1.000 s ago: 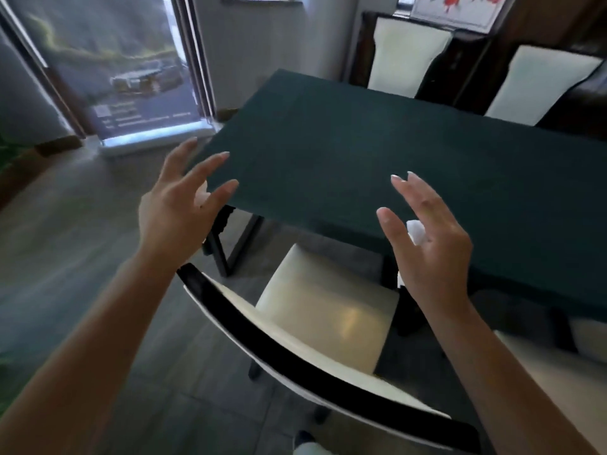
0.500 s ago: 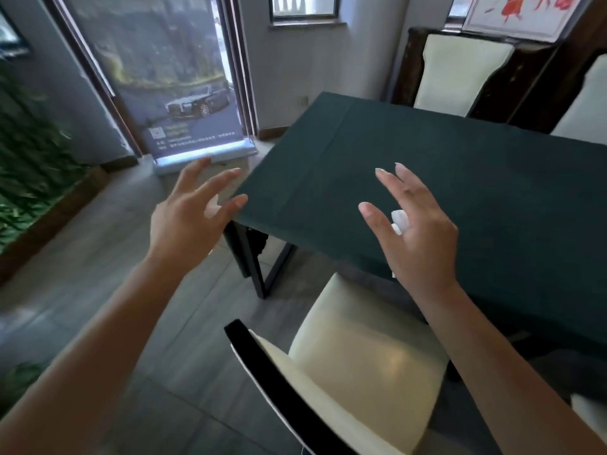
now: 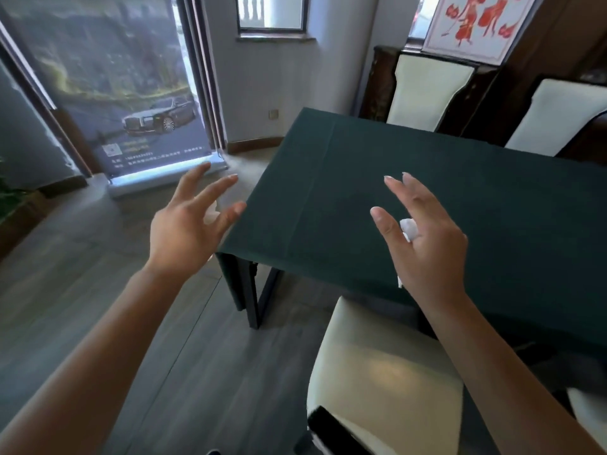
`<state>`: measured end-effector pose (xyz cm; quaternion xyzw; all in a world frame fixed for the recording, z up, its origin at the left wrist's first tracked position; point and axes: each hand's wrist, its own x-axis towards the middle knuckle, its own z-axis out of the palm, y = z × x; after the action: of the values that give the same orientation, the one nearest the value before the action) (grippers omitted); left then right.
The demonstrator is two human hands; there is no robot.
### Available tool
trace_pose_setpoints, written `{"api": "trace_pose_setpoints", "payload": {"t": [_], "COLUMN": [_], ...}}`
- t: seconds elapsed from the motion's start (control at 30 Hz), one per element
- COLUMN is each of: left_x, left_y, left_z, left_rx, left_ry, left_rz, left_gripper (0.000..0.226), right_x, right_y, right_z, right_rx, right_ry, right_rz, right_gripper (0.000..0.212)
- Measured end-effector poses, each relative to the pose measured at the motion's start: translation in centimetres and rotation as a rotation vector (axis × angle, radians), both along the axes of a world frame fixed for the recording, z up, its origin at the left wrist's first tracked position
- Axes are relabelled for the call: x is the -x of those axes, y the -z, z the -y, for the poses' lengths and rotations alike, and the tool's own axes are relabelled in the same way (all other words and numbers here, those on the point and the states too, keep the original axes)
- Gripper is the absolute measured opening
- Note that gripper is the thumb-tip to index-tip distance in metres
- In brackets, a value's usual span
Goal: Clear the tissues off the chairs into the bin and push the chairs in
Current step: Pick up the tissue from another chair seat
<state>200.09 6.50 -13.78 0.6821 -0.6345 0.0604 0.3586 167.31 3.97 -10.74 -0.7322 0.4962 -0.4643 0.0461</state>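
White crumpled tissue (image 3: 408, 228) shows between the fingers of our right hand (image 3: 427, 244), tucked against the palm while the other fingers splay wide, and a paler scrap seems pinched behind our spread left hand (image 3: 184, 231) (we cannot tell how firmly). Since a second ago the cream-cushioned, black-framed chair (image 3: 377, 382) has slid to the lower right of the frame and the dark green cloth-covered table (image 3: 345, 192) fills the centre. We judge the tissues are off this seat; no bin is in view.
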Motion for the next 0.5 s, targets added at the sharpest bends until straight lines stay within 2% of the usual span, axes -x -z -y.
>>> {"api": "trace_pose_setpoints", "payload": {"t": [0.13, 0.27, 0.5], "left_x": [-5.8, -11.0, -13.5], "left_y": [-0.2, -1.9, -5.0], "left_z": [1.8, 3.5, 9.9], "left_rx": [-0.026, 0.029, 0.032], "left_ry": [0.072, 0.131, 0.206], "left_rz": [-0.017, -0.007, -0.039], "left_gripper": [0.054, 0.054, 0.055], "right_x": [-5.8, -11.6, -18.2], "right_y": [-1.1, -1.1, -0.7], "right_z": [0.5, 1.2, 5.6], "right_rx": [0.038, 0.019, 0.019], "right_ry": [0.064, 0.087, 0.102], "right_rz": [-0.016, 0.013, 0.012], "right_gripper": [0.045, 0.047, 0.047]}}
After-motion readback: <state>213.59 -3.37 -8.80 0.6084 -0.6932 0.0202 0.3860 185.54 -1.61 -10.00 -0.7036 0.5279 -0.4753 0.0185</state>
